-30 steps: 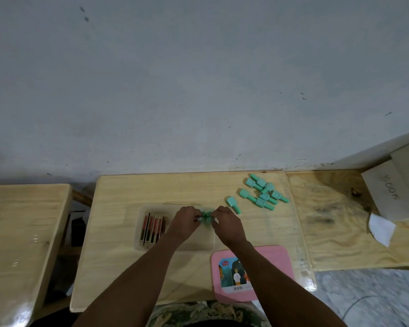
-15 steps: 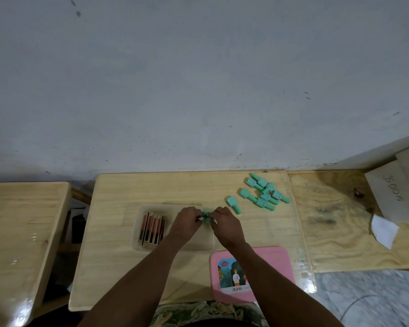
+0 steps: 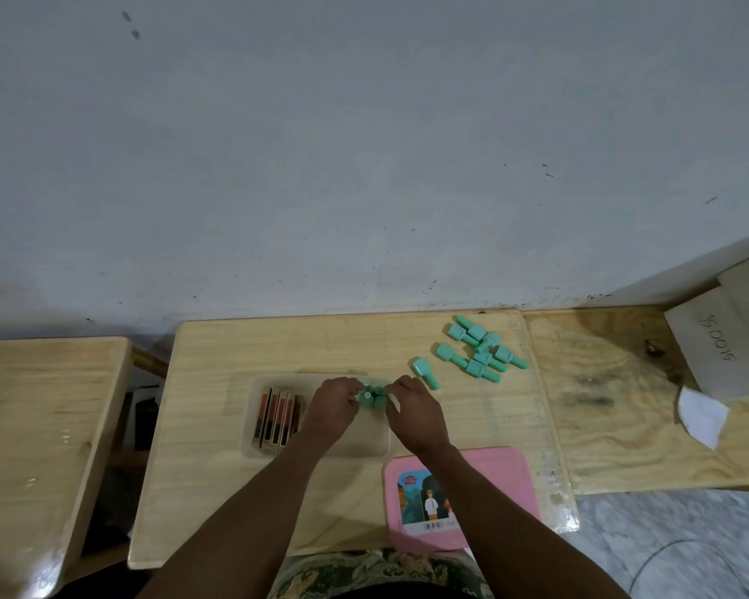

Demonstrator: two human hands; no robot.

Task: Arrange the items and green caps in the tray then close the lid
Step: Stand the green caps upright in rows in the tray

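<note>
Your left hand (image 3: 333,409) and right hand (image 3: 412,413) pinch small green plastic caps (image 3: 373,398) in the clear rectangular plastic tray (image 3: 357,445).

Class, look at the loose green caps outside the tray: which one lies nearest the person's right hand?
The lone green cap just beyond the right hand; it lies apart, while the other caps are heaped together farther away.

The clear tray (image 3: 355,445) holds reddish items (image 3: 277,415) at its left and some green caps (image 3: 373,398); other caps (image 3: 478,352) lie loose; the pink lid (image 3: 496,490) lies flat nearby.
</note>
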